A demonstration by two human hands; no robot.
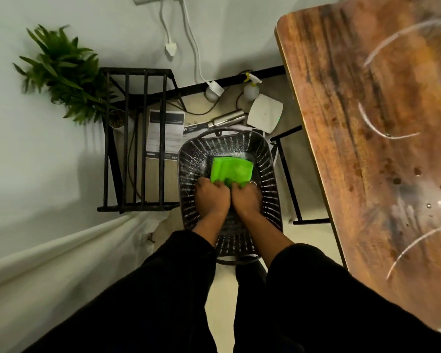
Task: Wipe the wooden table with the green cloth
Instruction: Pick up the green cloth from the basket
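A bright green cloth (231,170), folded, lies inside a dark perforated plastic basket (266,189) on the floor. My left hand (211,197) and my right hand (246,197) sit side by side in the basket, both closed on the cloth's near edge. The wooden table (372,138) fills the right side of the view, its top marked with white streaks, dark spots and water drops. Black sleeves cover both my forearms.
A black metal rack (135,138) stands left of the basket, with a potted plant (64,72) behind it. A spray bottle (251,89), a steel flask (227,118), a white plate-like item (265,112), papers and cables lie by the wall. A black table leg frame (290,179) stands right of the basket.
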